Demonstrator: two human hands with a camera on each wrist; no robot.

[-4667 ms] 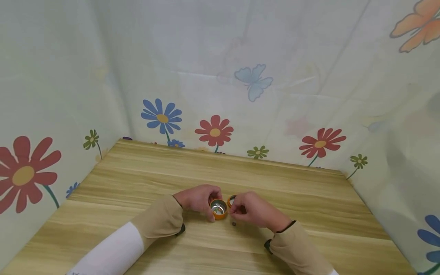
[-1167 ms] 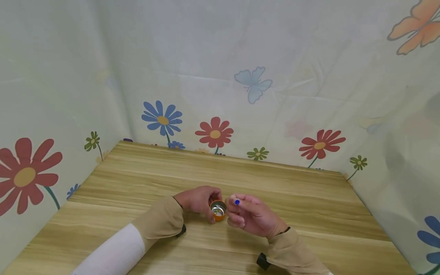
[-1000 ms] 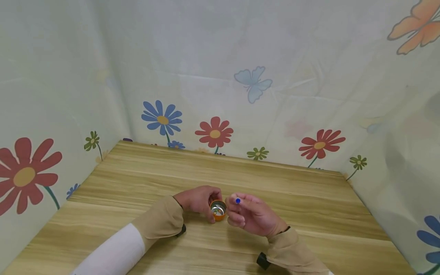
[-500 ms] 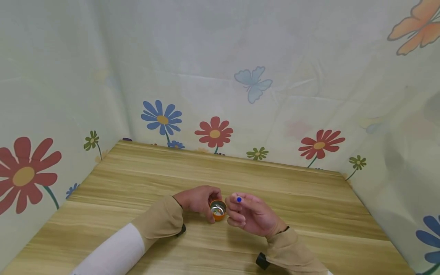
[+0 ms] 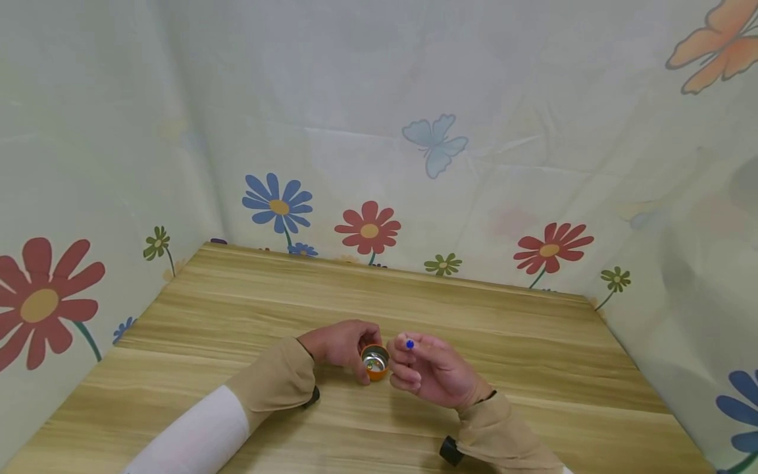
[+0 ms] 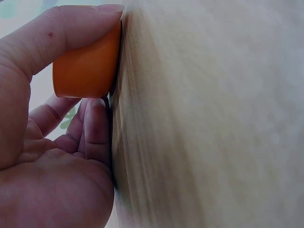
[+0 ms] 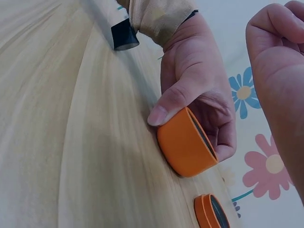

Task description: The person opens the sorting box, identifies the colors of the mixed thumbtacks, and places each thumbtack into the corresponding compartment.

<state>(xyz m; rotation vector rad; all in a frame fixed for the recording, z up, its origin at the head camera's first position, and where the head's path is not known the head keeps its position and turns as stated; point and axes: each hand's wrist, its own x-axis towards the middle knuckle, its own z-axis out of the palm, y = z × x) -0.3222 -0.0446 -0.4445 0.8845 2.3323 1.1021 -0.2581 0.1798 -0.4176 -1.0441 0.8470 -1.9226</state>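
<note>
My left hand [image 5: 342, 343] grips a small round orange tin [image 5: 376, 376] by its sides. The tin stands upright on the table, and its silvery inside holds a few tiny coloured bits. In the left wrist view its orange wall [image 6: 88, 71] shows under the thumb. Just right of the tin, my right hand [image 5: 441, 372] is raised, pinching a tiny round blue bead-like piece [image 5: 410, 344] between thumb and forefinger. An orange lid [image 7: 209, 211] lies near the tin in the right wrist view; the right hand hides it in the head view.
The wood-grain table [image 5: 284, 289] ends at a pale cloth backdrop [image 5: 331, 145] printed with flowers and butterflies, at the back and both sides. A black wrist-worn device [image 5: 451, 451] sits under the right sleeve [image 5: 503, 431].
A small dark piece that lay right of the tin is no longer seen there. My right hand has lifted and turned, now showing the blue piece. During the last second both hands barely move.
</note>
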